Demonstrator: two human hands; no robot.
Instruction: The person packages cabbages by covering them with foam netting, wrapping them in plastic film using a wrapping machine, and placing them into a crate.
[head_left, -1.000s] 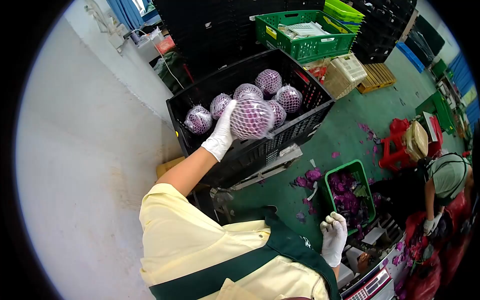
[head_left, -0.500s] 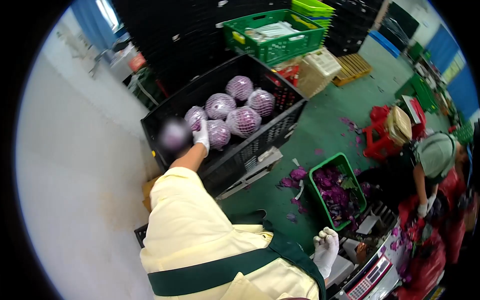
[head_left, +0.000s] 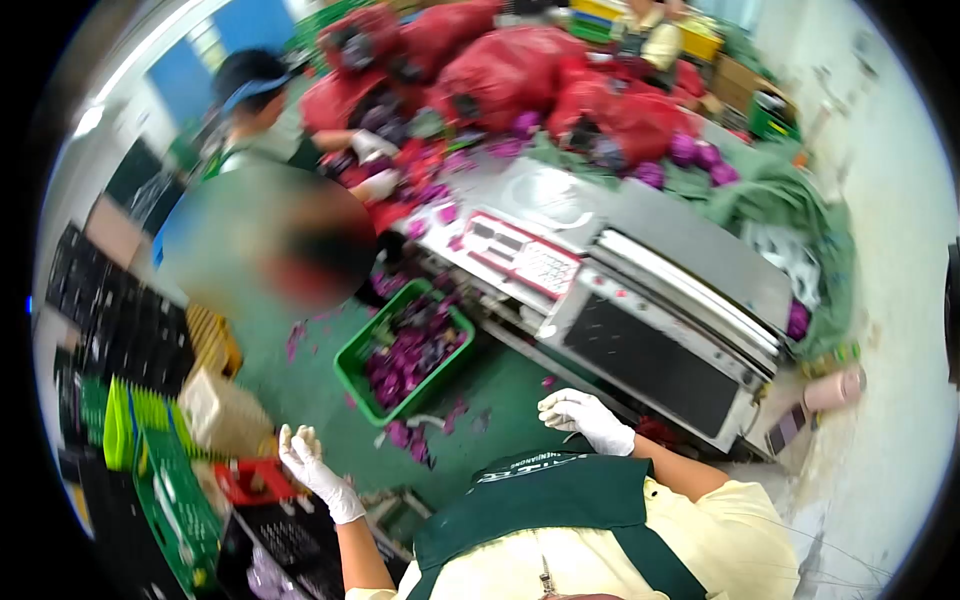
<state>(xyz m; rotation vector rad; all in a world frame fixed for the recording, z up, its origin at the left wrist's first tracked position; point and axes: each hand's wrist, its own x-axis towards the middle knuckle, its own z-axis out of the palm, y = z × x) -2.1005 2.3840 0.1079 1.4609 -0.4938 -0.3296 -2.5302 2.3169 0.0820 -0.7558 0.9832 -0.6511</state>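
My left hand (head_left: 320, 476), in a white glove, is raised over the floor at the lower left, with its fingers apart and nothing in it. Below it is the black crate (head_left: 285, 535), where netted red cabbages (head_left: 268, 578) show in part. My right hand (head_left: 588, 420), also gloved, hovers in front of the wrapping machine (head_left: 640, 350); its fingers are loosely bent and hold nothing I can see. A green basket (head_left: 352, 372) with purple cabbage leaves (head_left: 405, 365) stands on the floor beyond my hands.
A scale with a red-edged keypad (head_left: 520, 252) stands on the metal bench. Red sacks (head_left: 515, 75) and loose red cabbages (head_left: 700, 155) lie behind it. A co-worker (head_left: 255, 115) with gloved hands works at the far left. A pink cup (head_left: 835, 388) and phone (head_left: 787, 430) sit at right.
The view has swung right, from the crate to the bench. My left hand has let go of the netted cabbage and come away from the crate. My right hand is now before the machine.
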